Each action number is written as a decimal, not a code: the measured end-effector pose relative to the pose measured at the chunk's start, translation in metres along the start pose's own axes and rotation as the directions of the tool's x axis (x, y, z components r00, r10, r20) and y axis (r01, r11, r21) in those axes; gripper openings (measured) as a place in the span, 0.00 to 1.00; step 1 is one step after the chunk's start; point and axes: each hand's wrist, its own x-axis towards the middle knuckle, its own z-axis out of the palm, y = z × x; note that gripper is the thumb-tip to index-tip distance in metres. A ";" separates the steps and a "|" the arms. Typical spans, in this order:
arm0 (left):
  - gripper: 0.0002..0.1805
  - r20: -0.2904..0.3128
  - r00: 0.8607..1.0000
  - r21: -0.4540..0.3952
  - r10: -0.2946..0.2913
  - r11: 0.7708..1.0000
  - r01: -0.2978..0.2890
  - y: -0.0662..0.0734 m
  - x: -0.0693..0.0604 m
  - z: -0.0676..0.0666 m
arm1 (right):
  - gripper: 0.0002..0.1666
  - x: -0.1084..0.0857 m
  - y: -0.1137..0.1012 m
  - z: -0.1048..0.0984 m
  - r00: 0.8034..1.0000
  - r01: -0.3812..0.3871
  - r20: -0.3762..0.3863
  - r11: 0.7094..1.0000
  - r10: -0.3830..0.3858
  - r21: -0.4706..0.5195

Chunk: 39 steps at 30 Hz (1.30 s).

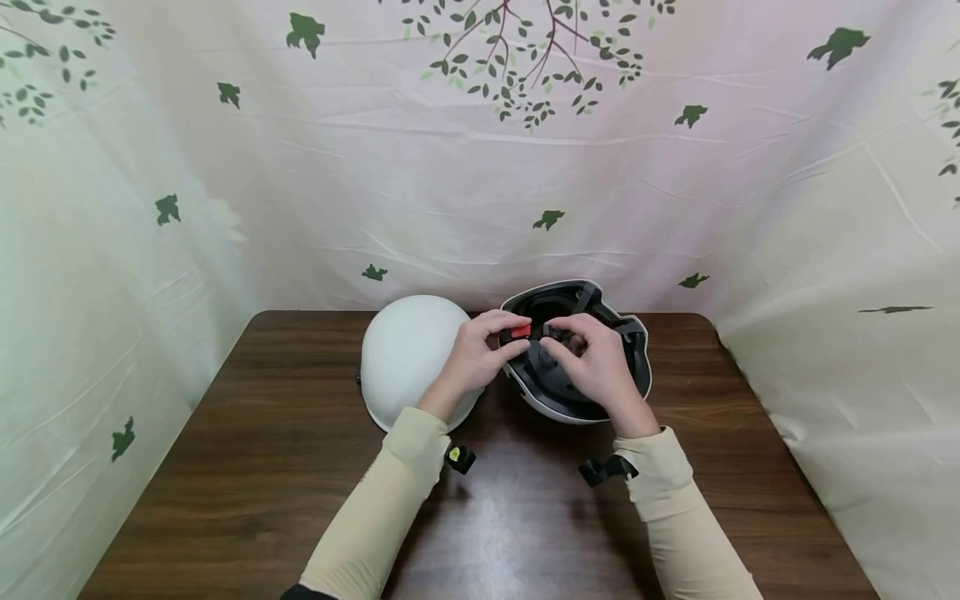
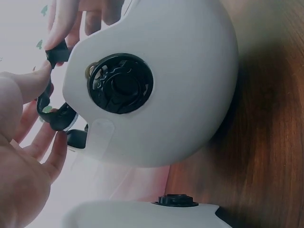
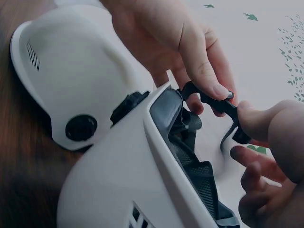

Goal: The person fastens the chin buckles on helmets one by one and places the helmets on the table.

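A white helmet (image 1: pixel 553 412) lies upside down on the table, its black lining facing up. Above its opening, my left hand (image 1: pixel 472 354) pinches a black chin-strap buckle with a red part (image 1: pixel 521 332) between thumb and fingers. Just to the right, my right hand (image 1: pixel 600 362) pinches the dark strap end (image 1: pixel 549 332). From the right wrist view, the buckle and strap (image 3: pixel 225 105) run from one hand to the other; whether two halves are joined I cannot tell. A round black knob (image 2: pixel 124 85) sits on the helmet's side in the left wrist view.
A second white helmet (image 1: pixel 408 358) stands dome up close to the left, beneath my left forearm. Both rest toward the back of the brown wooden table (image 1: pixel 285 467). Patterned white cloth (image 1: pixel 450 192) hangs behind and at the sides. Black wrist mounts (image 1: pixel 609 471) project inward from the sleeves.
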 end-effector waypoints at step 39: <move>0.19 0.012 1.000 0.213 0.019 0.977 -0.022 0.000 0.000 0.004 | 0.15 -0.006 -0.003 0.015 0.978 0.207 -0.001 0.970 -0.209 -0.128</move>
